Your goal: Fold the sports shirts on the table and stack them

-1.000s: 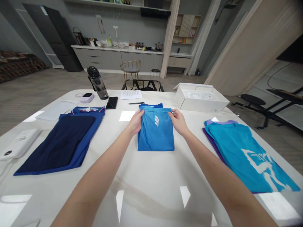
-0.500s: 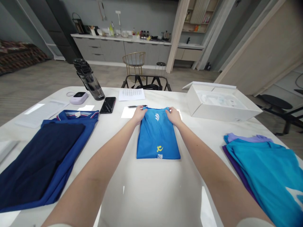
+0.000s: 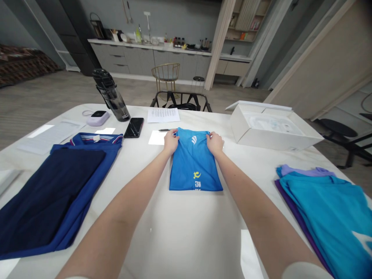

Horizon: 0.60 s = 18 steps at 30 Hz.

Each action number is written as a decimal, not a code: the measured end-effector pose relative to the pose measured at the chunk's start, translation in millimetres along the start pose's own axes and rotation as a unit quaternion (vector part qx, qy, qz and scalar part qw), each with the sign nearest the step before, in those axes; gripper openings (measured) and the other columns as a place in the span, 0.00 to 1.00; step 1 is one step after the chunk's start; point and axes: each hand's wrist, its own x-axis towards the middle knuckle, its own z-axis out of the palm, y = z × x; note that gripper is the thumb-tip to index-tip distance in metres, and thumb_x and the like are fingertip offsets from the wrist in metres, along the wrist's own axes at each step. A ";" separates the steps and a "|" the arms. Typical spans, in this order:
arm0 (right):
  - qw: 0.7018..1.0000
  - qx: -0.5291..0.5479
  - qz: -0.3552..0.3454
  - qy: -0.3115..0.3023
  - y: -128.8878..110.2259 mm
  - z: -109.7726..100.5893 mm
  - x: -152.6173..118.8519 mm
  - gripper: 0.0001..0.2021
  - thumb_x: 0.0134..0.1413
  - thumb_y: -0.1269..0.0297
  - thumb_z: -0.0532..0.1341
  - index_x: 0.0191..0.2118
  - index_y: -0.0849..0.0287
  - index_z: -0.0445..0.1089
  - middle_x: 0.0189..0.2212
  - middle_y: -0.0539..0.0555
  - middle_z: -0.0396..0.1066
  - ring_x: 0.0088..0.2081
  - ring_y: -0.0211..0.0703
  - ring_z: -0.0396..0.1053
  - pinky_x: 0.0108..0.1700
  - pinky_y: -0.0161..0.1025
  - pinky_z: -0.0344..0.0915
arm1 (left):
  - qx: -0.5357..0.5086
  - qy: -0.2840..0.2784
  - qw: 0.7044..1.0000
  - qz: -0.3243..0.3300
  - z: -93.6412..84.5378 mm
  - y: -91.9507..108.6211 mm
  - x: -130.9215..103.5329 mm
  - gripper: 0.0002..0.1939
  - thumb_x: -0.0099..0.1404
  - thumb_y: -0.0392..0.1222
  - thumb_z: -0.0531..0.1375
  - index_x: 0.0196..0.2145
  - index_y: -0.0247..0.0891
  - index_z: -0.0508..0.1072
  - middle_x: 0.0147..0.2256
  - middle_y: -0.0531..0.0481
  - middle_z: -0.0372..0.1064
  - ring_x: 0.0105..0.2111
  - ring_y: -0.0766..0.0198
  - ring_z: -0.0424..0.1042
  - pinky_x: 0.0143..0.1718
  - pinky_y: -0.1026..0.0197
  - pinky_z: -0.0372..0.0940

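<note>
A folded blue shirt (image 3: 195, 162) with a white emblem near its far edge and a yellow figure with white characters lower down lies in the middle of the white table (image 3: 186, 228). My left hand (image 3: 171, 142) is closed on its far left corner, thumb and fingers pinching the cloth. At the far right corner my right hand (image 3: 214, 142) pinches the cloth in the same way. Behind my left hand lies a dark pen (image 3: 164, 130), partly hidden.
On the left are dark blue folded clothes (image 3: 52, 190), a phone (image 3: 134, 128), a water bottle (image 3: 113, 97) and a small lilac device (image 3: 98, 118). A printed sheet (image 3: 163, 115) lies at the back. To the right stand a white box (image 3: 270, 133) and teal and purple folded clothes (image 3: 328, 209).
The shirt's near edge has moved slightly away from me, and more of the white characters shows there. Both hands still hold the far corners. The view has shifted a little.
</note>
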 end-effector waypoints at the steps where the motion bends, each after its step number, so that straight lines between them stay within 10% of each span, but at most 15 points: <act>1: 1.000 -0.003 0.000 0.002 0.1 -0.2 0.8 0.14 0.69 0.56 0.53 0.47 0.57 0.72 0.45 0.60 0.76 0.49 0.54 0.70 0.49 0.46 0.61 | 0.008 0.001 1.000 0.007 0.9 -0.6 -0.6 0.19 0.59 0.26 0.62 0.48 0.37 0.76 0.50 0.43 0.75 0.44 0.58 0.76 0.51 0.55 0.69; 8: 1.000 -0.007 0.007 0.020 3.7 -3.3 7.6 0.14 0.70 0.56 0.52 0.47 0.57 0.71 0.45 0.61 0.74 0.48 0.54 0.69 0.49 0.48 0.61 | -0.002 0.008 1.000 0.024 -0.5 -2.2 -4.2 0.18 0.61 0.26 0.57 0.46 0.37 0.78 0.49 0.42 0.74 0.47 0.56 0.75 0.55 0.53 0.67; 13: 0.998 -0.017 -0.003 0.061 2.5 -7.2 0.1 0.19 0.69 0.55 0.51 0.55 0.60 0.69 0.53 0.66 0.69 0.54 0.61 0.65 0.54 0.54 0.60 | 0.187 -0.037 0.959 0.209 3.2 15.2 -28.5 0.26 0.63 0.27 0.53 0.58 0.36 0.71 0.66 0.38 0.57 0.66 0.49 0.57 0.68 0.48 0.51; 18: 0.982 0.022 -0.186 0.001 -23.2 -0.8 -25.4 0.23 0.71 0.62 0.44 0.63 0.63 0.63 0.62 0.65 0.63 0.62 0.54 0.59 0.63 0.49 0.54 | 0.277 -0.153 0.917 0.245 27.6 23.9 -51.1 0.25 0.69 0.33 0.50 0.62 0.35 0.68 0.67 0.36 0.57 0.68 0.44 0.52 0.70 0.39 0.42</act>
